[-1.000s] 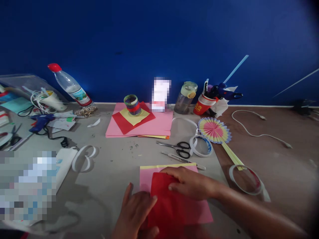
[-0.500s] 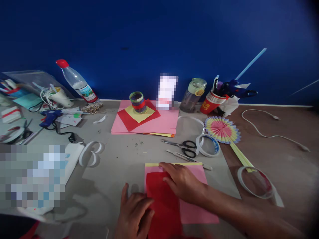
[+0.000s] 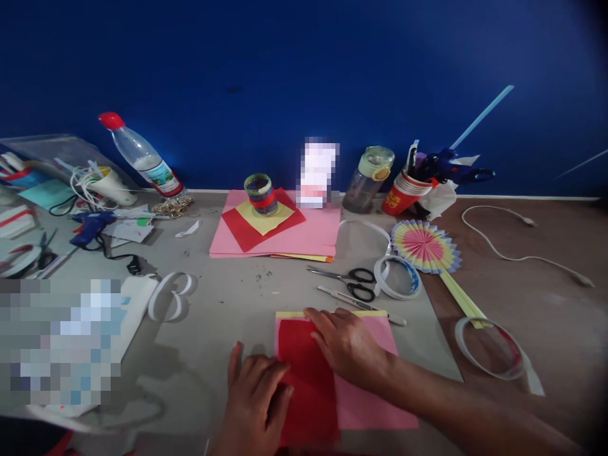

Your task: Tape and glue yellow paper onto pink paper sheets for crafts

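Note:
A folded red paper [image 3: 306, 380] lies on a pink sheet [image 3: 368, 405] near the table's front edge, with a yellow sheet edge [image 3: 294, 314] showing behind them. My right hand [image 3: 349, 345] lies flat on the red paper's right side, fingers stretched out and pressing down. At the paper's left edge my left hand [image 3: 254, 399] rests with fingers spread flat. Neither hand holds anything.
Behind the paper lie scissors [image 3: 344, 278], a pen [image 3: 361, 305] and a tape roll [image 3: 396, 278]. Farther back are a pink paper stack [image 3: 308, 237], a taped jar [image 3: 260, 193], bottles, a red cup of tools [image 3: 401, 193], a paper fan [image 3: 425, 246], a glue gun [image 3: 90, 225] and a white cable [image 3: 517, 253].
The red paper has become narrower, folded over to the left. My right hand slid left along it and both hands now press it flat.

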Motion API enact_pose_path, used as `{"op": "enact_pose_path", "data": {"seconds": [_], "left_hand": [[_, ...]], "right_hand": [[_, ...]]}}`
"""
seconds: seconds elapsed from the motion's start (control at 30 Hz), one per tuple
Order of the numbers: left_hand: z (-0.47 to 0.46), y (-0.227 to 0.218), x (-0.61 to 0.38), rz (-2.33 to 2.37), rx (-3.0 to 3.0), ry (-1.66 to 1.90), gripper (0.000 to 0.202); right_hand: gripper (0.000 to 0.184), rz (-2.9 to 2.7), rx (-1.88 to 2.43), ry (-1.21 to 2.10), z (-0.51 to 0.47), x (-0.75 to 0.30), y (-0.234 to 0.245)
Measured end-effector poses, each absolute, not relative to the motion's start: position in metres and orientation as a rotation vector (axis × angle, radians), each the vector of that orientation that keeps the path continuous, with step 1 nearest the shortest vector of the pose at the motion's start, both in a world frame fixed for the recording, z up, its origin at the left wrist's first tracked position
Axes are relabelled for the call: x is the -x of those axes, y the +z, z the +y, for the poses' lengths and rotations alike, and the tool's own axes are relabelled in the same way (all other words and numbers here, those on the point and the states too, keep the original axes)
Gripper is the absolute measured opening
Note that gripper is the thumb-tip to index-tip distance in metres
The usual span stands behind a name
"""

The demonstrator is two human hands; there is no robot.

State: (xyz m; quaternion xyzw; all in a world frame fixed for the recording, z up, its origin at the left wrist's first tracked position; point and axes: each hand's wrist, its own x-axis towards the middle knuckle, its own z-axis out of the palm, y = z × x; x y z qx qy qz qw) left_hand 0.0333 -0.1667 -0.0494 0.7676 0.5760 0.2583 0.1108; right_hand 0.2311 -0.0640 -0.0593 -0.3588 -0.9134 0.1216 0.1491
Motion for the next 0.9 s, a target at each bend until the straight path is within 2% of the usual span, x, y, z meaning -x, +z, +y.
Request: {"op": "enact_pose_path", "data": {"seconds": [0.17,0.33,0.9], "left_hand": [[-0.168,-0.05,-0.032,1.724,-2.177,0.799,0.02],[-0.168,-0.05,-0.026,1.707,-2.234,0.686,0.021],[-0.168,-0.052,-0.029,1.855,-2.413,0.584,0.025]], "right_hand": [[0.035,-2.569,0.965,0.357,-0.063,-0.233,-0.057],[0.037,-2.549,0.91,0.325,-0.063,-0.231,-0.061],[0.032,-2.557,0.913,0.278,-0.063,-0.226,-0.067]]}}
